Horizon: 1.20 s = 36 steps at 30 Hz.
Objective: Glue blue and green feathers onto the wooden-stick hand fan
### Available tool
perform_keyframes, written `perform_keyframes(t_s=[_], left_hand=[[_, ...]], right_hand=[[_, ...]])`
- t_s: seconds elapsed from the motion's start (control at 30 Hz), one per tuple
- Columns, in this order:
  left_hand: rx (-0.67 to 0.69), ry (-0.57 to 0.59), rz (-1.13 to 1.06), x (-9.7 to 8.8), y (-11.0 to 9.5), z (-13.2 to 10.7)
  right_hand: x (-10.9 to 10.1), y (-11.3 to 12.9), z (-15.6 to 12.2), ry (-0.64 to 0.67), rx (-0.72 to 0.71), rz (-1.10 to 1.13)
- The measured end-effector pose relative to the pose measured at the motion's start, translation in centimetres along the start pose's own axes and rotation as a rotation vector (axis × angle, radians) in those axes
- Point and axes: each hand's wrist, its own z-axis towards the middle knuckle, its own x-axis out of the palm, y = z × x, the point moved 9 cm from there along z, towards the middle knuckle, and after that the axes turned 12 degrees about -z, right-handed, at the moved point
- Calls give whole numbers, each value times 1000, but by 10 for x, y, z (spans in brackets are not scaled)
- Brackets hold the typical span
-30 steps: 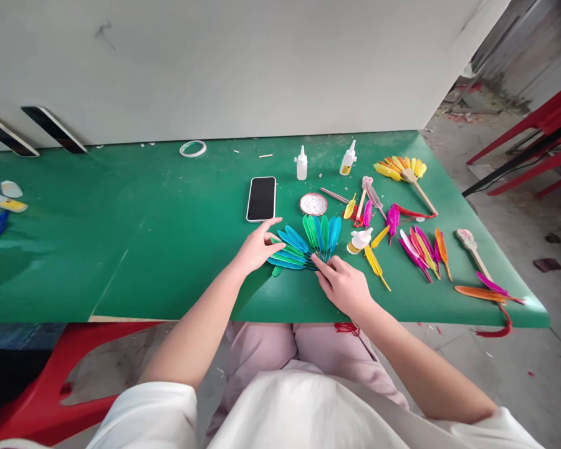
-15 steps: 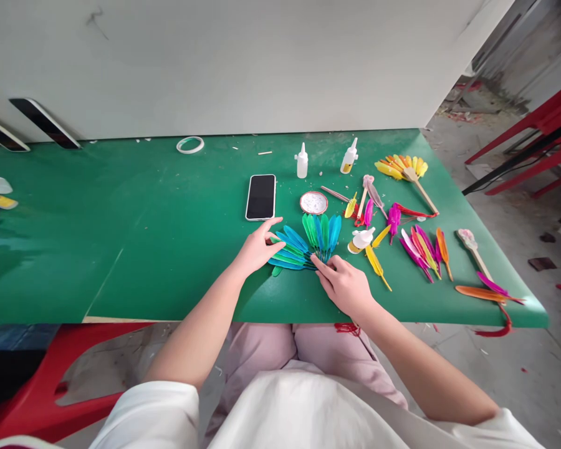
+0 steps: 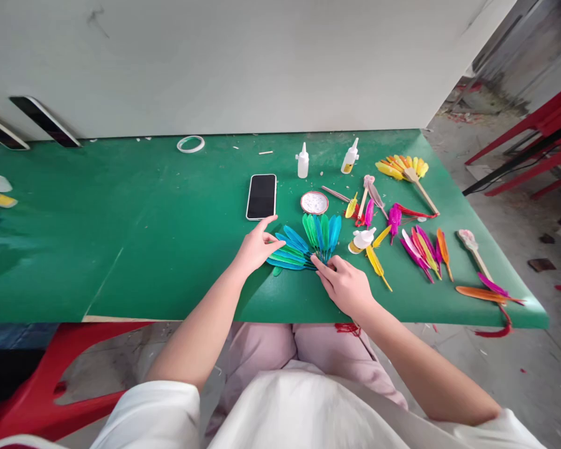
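Note:
A fan of blue and green feathers point(image 3: 308, 242) lies on the green table point(image 3: 144, 237) near its front edge. My left hand point(image 3: 255, 249) rests on the fan's left side, fingers pinching the tips of the outer feathers. My right hand point(image 3: 343, 284) presses its fingertips on the point where the quills meet, fingers curled close together. A small white glue bottle point(image 3: 359, 240) lies on its side just right of the fan.
A black phone point(image 3: 261, 196) lies behind the fan, beside a round white lid point(image 3: 314, 202) and two upright glue bottles point(image 3: 302, 161). Loose pink, yellow and orange feathers point(image 3: 423, 246) and a yellow feather fan point(image 3: 404, 168) fill the right side. A tape ring point(image 3: 191, 144) lies at the back.
Hardly anything differs; both hands stay on the feather fan, and the camera view has shifted slightly.

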Motion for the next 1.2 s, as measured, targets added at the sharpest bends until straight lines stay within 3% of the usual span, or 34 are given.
perform_keyframes(t_s=[1.2], left_hand=[[61, -12, -58, 2, 1, 1]], right_hand=[[4, 2, 4, 64, -7, -14]])
